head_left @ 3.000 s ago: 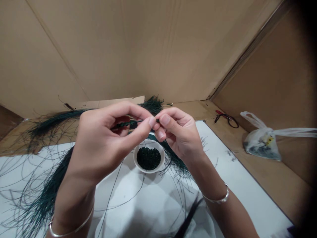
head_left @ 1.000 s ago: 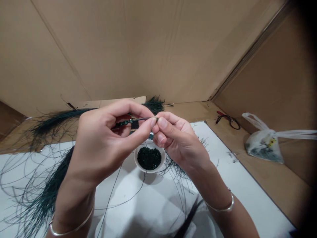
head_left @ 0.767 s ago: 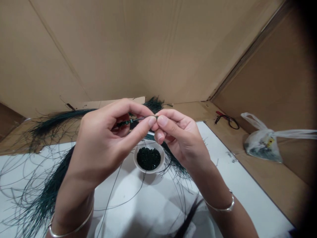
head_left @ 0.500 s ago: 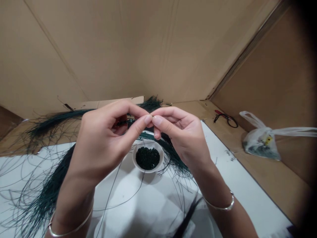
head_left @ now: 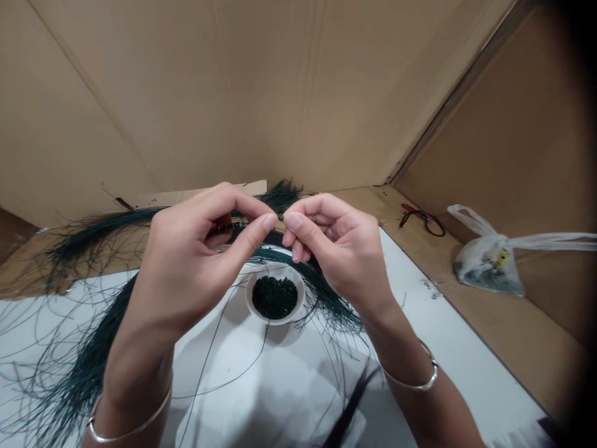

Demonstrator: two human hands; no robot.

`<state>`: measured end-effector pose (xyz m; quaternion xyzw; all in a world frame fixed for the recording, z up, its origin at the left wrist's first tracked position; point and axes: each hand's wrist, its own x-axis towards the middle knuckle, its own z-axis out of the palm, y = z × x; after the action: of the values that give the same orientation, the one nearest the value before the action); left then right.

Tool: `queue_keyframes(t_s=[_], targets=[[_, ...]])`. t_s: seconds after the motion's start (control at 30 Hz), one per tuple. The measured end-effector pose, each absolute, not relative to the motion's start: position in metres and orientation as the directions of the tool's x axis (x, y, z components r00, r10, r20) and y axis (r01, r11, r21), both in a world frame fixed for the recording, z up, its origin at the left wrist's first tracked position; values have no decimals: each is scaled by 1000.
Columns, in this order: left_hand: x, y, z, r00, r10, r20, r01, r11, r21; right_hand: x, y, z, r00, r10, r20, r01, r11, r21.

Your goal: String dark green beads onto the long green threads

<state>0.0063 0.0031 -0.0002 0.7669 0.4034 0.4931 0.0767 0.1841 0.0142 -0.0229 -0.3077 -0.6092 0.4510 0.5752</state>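
Both hands are raised in front of me, fingertips almost touching. My left hand pinches a thin dark green wire that carries a few small beads near the fingers. My right hand pinches a small dark green bead at the wire's tip, between thumb and forefinger. Below the hands a small white bowl filled with dark green beads stands on the white sheet. A silver bangle circles each wrist.
Bundles of dark green wire sprawl over the white sheet at the left and behind the bowl. Cardboard walls close in the back and right. A knotted plastic bag and a red-and-black cord lie on the cardboard at right.
The hands stay together at the wire's tip. The fingertips shifted slightly up and left, and the bead now shows between the two pinches.
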Motion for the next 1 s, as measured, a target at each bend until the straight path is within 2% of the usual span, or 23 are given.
queue_keyframes(t_s=[0.2, 0.3, 0.4, 0.53, 0.63, 0.7, 0.73, 0.77, 0.8, 0.87, 0.9, 1.0], targets=[[5, 5, 1, 302, 619, 725, 557, -732, 392, 187, 11, -23, -187, 816, 547, 94, 569, -817], [1, 5, 1, 249, 658, 710, 560, -696, 449, 192, 12, -20, -181, 807, 563, 161, 589, -792], [-1, 4, 2, 203, 724, 659, 572, -634, 520, 195, 13, -19, -181, 826, 534, 148, 560, -815], [0, 2, 4, 248, 701, 669, 546, -671, 502, 195, 12, -20, -229, 830, 509, 107, 541, -834], [2, 2, 5, 202, 719, 666, 530, -652, 543, 198, 15, -18, -279, 856, 436, 41, 464, -885], [2, 2, 5, 164, 737, 656, 510, -633, 583, 201, 19, -17, -317, 879, 357, 131, 414, -901], [2, 3, 5, 151, 739, 657, 497, -631, 595, 202, 21, -18, -363, 884, 294, 251, 396, -883], [1, 3, 4, 142, 740, 657, 486, -630, 605, 201, 24, -19, -433, 880, 195, 422, 389, -819], [1, 4, 4, 134, 739, 660, 474, -633, 612, 199, 26, -22, -498, 865, 61, 597, 393, -699], [1, 4, 4, 122, 739, 663, 451, -636, 626, 188, 30, -32, -531, 806, -261, 833, 441, -334], [2, 4, 4, 122, 740, 662, 441, -638, 632, 181, 32, -39, -510, 789, -343, 859, 452, -240], [3, 2, 4, 130, 741, 659, 438, -639, 632, 157, 34, -64, -429, 802, -416, 900, 420, -119]])
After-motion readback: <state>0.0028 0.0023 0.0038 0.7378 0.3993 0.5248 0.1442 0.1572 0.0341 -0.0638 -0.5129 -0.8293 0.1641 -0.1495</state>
